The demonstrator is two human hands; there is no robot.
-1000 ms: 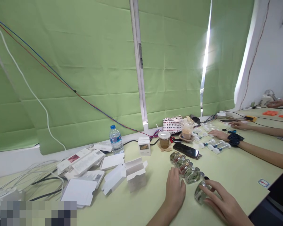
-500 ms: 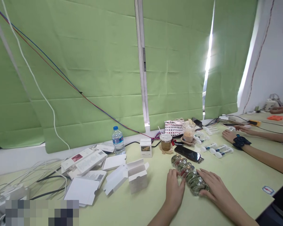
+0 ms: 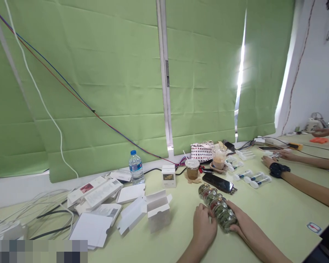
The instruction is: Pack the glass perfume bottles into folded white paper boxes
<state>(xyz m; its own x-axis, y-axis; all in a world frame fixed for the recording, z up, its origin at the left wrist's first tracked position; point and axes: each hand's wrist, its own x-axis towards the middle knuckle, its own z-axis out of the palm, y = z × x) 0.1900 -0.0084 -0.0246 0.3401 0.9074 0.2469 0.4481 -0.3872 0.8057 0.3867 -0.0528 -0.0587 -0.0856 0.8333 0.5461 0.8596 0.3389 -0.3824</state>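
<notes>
A row of round, shiny green discs in clear plastic (image 3: 219,206), with some reddish and gold parts, lies on the table between my hands. What exactly the discs are is too unclear to tell. My left hand (image 3: 205,224) presses against the row's left side, its fingers curled in and partly hidden. Along the right side, my right hand (image 3: 245,223) grips the near end, thumb at the front and fingers behind. Just beyond the row is a black phone (image 3: 218,182). An open white box (image 3: 158,212) stands to the left of my left hand.
White cartons (image 3: 95,195) and cables (image 3: 50,215) crowd the left. A water bottle (image 3: 136,166), a small white box (image 3: 169,176) and lidded drink cups (image 3: 192,168) stand behind. At right, other people's hands (image 3: 268,160) work near clear syringe-like tubes (image 3: 259,179).
My left fingers have curled in from a looser spread. My right hand has closed more around the row and moved slightly left. At right, another person's hands have shifted a little.
</notes>
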